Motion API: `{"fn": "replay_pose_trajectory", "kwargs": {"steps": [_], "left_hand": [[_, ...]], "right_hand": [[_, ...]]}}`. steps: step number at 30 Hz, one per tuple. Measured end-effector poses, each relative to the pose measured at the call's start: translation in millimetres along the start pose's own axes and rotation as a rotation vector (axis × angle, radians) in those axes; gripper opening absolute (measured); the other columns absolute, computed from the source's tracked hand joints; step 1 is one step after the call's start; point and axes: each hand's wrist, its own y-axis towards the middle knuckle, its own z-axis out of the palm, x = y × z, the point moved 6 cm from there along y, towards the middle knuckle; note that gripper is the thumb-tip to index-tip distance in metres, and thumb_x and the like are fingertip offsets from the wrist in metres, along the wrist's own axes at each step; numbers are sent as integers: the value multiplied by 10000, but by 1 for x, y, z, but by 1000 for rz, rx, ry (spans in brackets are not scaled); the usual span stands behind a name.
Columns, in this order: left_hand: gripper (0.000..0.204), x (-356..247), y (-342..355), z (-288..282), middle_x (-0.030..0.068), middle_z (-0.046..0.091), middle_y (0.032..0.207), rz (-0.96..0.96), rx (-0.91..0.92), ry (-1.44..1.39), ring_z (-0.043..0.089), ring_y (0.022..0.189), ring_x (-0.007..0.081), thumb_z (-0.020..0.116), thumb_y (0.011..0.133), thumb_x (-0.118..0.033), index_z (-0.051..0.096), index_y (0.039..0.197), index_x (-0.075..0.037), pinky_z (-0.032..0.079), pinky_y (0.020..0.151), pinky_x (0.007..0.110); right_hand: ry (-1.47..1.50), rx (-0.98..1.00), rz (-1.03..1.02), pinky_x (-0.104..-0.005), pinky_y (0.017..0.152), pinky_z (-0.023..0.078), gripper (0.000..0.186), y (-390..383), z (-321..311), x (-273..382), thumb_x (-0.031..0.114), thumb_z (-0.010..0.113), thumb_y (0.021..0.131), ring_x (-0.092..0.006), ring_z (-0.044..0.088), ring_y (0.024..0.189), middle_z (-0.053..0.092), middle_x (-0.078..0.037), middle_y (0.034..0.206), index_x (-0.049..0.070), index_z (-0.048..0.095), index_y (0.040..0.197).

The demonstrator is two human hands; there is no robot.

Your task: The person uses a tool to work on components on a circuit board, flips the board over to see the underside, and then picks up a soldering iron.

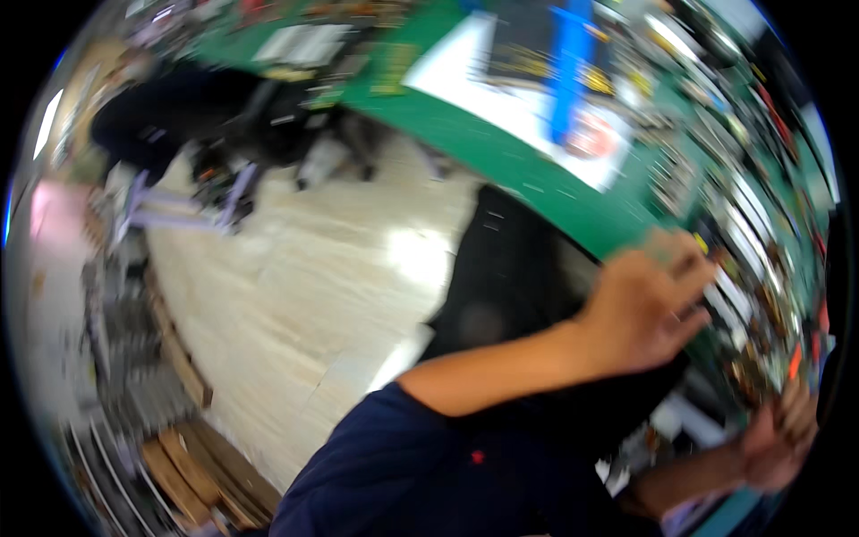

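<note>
So the workbench (537, 183) runs across the upper right, with open floor (295, 259) to its left. There's a paper sheet (456, 76) on the bench, a panel (519, 49) on top of that, and a strip (568, 80) lying across the panel and down over the paper. Small parts (676, 179) sit right of the paper, with more clutter beyond. My left hand (651, 300) is by the bench edge; my right hand (783, 434) is farther right. A stool-like frame (174, 217) stands on the floor, upper left, and the cardboard stack (192, 474) is lower left.
</note>
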Motion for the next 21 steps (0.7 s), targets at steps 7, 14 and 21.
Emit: {"fn": "replay_pose_trajectory", "kwargs": {"steps": [7, 14, 21], "left_hand": [[468, 0, 4, 10, 147, 651, 1104, 113, 52, 161, 629, 975, 314, 827, 792, -336, 705, 1137, -45, 509, 825, 372], [502, 4, -6, 24, 93, 656, 1109, 271, -50, 226, 596, 863, 250, 855, 716, -301, 715, 1139, -71, 496, 658, 311], [460, 4, -9, 23, 128, 644, 1142, 207, 28, 264, 613, 993, 286, 786, 828, -312, 684, 1193, -51, 473, 844, 363]], "right_hand": [[-16, 157, 93, -269, 554, 249, 364, 44, 102, -26, 199, 413, 1024, -88, 287, 516, 333, 26, 601, 148, 409, 663], [-142, 320, 244, -284, 565, 257, 436, 58, 105, -58, 323, 280, 1071, -93, 276, 520, 335, 34, 594, 157, 414, 691], [-232, 431, 302, -283, 565, 250, 461, 63, 111, -81, 378, 227, 1068, -99, 257, 528, 322, 27, 587, 164, 395, 696]]}}
